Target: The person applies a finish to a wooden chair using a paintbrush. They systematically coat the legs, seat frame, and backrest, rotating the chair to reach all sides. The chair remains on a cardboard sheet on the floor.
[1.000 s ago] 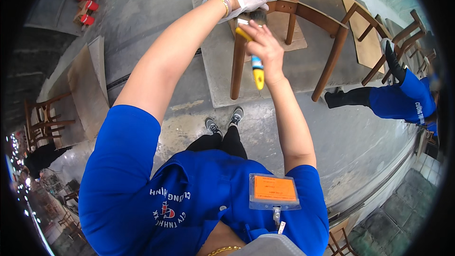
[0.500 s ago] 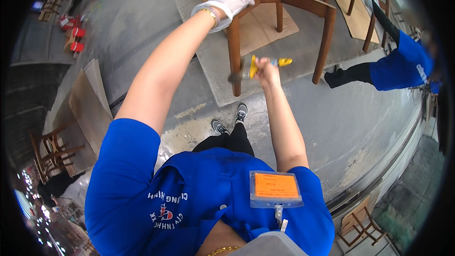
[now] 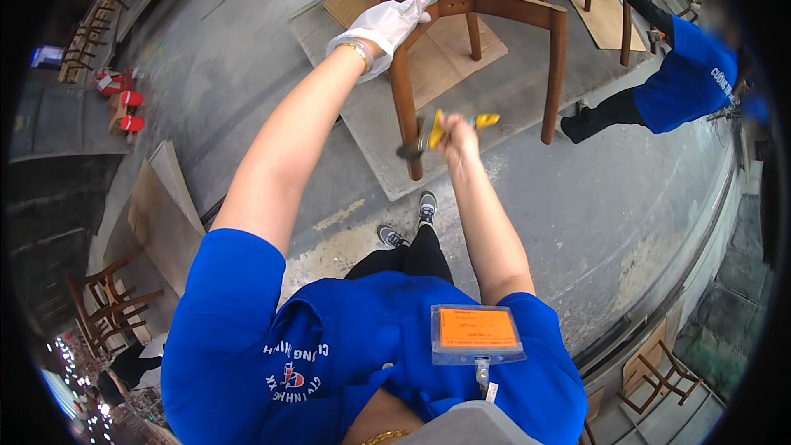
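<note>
A brown wooden chair frame (image 3: 515, 8) stands in front of me on a low grey platform. My left hand (image 3: 387, 29), in a thin whitish glove, is closed around the frame's corner, at the top of the nearest left leg (image 3: 403, 99). In my bare right hand (image 3: 457, 136) is a flat paintbrush (image 3: 436, 129) with a yellow handle, its fingers wrapped round it. The brush's dark bristles lie across the lower part of that leg; motion blurs them slightly, so contact is hard to make out.
Brown cardboard (image 3: 453, 74) lies on the platform (image 3: 367, 128) under the frame. At right, a co-worker in a blue shirt (image 3: 688, 74) reaches to another chair frame (image 3: 626, 12). Red containers (image 3: 130, 99) stand far left; more wooden frames (image 3: 115, 301) are at lower left.
The view has shifted a little, showing more of the co-worker. My left hand keeps its hold on the frame. The brush remains at the leg's lower part, with my right hand blurred by motion.
</note>
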The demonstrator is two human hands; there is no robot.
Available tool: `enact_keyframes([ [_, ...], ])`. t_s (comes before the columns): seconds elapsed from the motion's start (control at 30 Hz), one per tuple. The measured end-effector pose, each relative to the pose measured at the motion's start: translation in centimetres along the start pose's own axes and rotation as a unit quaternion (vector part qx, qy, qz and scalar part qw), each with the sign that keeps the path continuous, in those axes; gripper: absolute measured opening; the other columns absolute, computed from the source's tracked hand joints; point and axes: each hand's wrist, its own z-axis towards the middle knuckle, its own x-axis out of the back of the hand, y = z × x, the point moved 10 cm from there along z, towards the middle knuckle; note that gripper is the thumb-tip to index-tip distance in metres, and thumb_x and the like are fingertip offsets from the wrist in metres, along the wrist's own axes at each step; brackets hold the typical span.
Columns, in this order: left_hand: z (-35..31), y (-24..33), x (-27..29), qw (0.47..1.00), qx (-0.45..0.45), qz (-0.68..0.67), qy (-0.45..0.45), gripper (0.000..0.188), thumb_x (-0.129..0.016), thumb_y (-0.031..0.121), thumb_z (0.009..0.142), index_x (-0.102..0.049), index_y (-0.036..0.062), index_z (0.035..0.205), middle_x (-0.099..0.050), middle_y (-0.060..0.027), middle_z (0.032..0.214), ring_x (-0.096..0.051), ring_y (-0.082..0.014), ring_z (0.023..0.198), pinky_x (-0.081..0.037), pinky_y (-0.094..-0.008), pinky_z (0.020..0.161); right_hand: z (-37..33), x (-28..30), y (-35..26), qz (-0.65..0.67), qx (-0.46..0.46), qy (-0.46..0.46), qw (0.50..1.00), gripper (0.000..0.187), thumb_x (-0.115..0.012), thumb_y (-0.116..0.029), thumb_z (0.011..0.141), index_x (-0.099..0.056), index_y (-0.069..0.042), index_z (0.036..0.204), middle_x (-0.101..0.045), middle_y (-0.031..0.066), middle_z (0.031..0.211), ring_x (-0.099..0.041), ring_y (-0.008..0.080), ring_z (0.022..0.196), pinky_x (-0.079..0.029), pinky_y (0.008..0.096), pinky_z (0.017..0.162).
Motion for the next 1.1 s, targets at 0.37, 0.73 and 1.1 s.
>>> enact_keyframes([
  [0.37,0.2,-0.4,-0.1,0.997,0.029,0.045,0.064,0.063,-0.02,0.062,0.113,-0.059,0.0347,0.154,-0.072,-0.0217,0.129,-0.068,-0.0463,0.117,-0.052,-0.0524,0.103,-5.3,-13.7,-25.3,-0.032,0.426,-0.167,0.889,0.027,-0.072,0.01,0.091,-0.06,-0.008,0.074,-0.063,0.0189,0.153,-0.061,0.0279,0.139,-0.049,0.0387,0.114],
  [0.73,1.1,1.0,1.2,0.992,0.074,-0.03,0.094,0.057,-0.03,0.061,0.113,-0.065,0.0325,0.149,-0.072,-0.02,0.131,-0.065,-0.0442,0.123,-0.05,-0.048,0.106,2.0,-12.0,-26.5,-0.204,0.527,-0.127,0.815,0.023,-0.062,0.019,0.084,-0.062,-0.003,0.077,-0.068,0.0197,0.144,-0.067,0.0274,0.131,-0.063,0.0351,0.093],
  [1.1,2.4,-0.7,1.7,0.987,0.141,-0.013,0.076,0.065,-0.026,0.061,0.114,-0.061,0.0238,0.154,-0.068,-0.0158,0.143,-0.059,-0.0428,0.136,-0.045,-0.0454,0.114,0.9,-19.2,-23.2,-0.16,0.377,-0.344,0.845,0.026,-0.075,0.009,0.087,-0.06,-0.004,0.07,-0.067,0.021,0.146,-0.063,0.03,0.137,-0.047,0.0397,0.115],
])
